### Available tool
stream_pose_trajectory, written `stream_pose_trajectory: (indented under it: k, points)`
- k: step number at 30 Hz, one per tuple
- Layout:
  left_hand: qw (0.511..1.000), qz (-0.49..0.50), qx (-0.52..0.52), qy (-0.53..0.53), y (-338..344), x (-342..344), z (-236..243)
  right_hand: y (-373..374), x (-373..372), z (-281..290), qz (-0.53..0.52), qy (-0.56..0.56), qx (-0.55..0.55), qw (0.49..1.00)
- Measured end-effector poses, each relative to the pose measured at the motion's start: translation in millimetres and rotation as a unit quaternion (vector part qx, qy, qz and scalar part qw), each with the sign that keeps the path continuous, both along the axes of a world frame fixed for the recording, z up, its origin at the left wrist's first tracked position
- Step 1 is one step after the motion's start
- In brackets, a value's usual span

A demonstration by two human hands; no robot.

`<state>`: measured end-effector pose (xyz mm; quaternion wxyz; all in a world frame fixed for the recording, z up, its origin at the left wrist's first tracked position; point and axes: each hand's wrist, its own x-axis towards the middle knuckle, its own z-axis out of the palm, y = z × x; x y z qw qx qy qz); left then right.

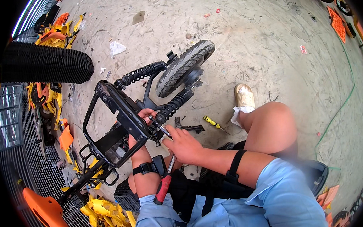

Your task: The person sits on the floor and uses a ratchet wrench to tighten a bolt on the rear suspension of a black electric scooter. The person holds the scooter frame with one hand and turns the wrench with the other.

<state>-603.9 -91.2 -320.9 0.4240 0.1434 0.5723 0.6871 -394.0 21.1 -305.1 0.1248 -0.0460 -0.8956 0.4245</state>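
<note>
A black vehicle frame (125, 118) with a knobby rear wheel (186, 68) lies before me, with two coil-spring shock absorbers, the far one (140, 74) and the near one (175, 105). At the near shock's frame-side end, my right hand (185, 146) is closed around a ratchet wrench, whose red-and-black handle (163, 189) hangs toward my lap. A shiny metal part of it points at the shock mount. My left hand (146, 114) reaches through the frame from below, its bent fingertips at that mount. The frame hides part of this hand; what its fingers pinch is too small to make out.
A yellow-and-black screwdriver (212, 122) and a black bracket-like part (191, 127) lie on the concrete floor. A tall stack of black ribbed pieces (47, 63) stands at left. Yellow and orange body panels (104, 213) are piled along the left side. A green cord (343, 106) runs along the right.
</note>
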Motion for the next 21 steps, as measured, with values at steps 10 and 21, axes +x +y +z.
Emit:
stream_pose_trajectory:
  k: [10, 21]
  points:
    - [1.0, -0.005, 0.001, 0.014, -0.7, 2.0, 1.6, 0.1, -0.2, 0.2, 0.0, 0.001, -0.002, 1.0]
    - [1.0, -0.002, -0.015, 0.019, 4.0, 6.6, 10.0, -1.8, -0.8, -1.9, -0.001, 0.001, 0.001, 1.0]
